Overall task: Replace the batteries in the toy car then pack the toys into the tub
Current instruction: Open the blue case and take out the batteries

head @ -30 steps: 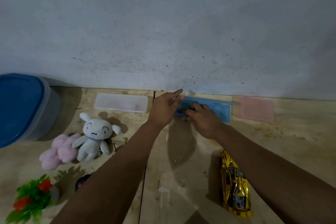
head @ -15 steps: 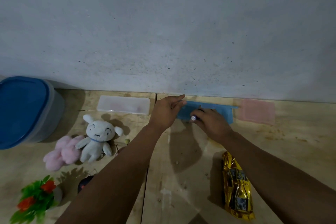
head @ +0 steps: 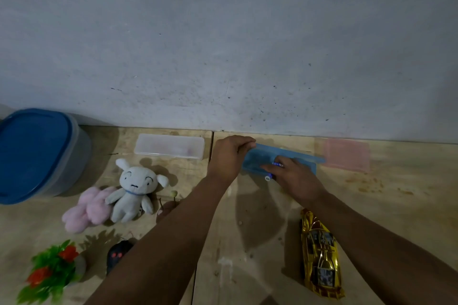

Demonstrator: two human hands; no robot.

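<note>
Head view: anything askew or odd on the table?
Nothing spilled or damaged. The white plush lies partly on the pink plush. The left hand holds the blue case; the right hand pinches batteries.

Both arms stretched forward; left hand point(head: 229, 156) grip curled, pinching; right hand point(head: 296, 178) grip curled, holding.

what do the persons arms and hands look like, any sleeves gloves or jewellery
Both forearms are bare as far as the frame shows, with no sleeve edge in view. The left hand and the right hand wear no gloves. No watch, bracelet or ring is visible on either wrist or on the fingers that show, though the light is dim and some fingers are partly hidden.
</note>
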